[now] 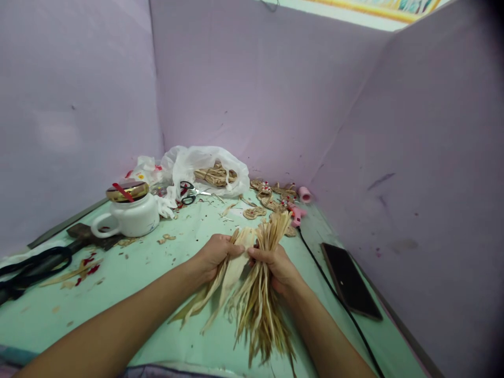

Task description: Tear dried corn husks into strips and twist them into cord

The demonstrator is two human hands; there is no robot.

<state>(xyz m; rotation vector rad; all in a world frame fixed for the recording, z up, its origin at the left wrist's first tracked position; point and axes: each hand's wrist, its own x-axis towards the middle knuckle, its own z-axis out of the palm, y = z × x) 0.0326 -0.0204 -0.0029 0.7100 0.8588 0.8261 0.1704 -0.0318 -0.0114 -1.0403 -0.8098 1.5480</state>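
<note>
My right hand (275, 265) is closed round a thick bundle of dried husk strips (262, 299), whose frayed ends fan down toward the table's near edge. Its thumb points across to the left. In my left hand (219, 254) are a few loose, wider strips of pale husk (232, 273), pinched under the thumb. The two hands are close together over the middle of the table, with pale husk spanning the gap between them. The fingers behind the strips are partly hidden.
On the green table (189, 336) stand a white mug (137, 216) and a plastic bag (185, 168) of husk. Scissors (191, 193), woven pieces (270, 203) and a pink glue gun (297, 214) lie behind my hands. A phone (350, 281) rests at right, a hammer (84, 236) at left.
</note>
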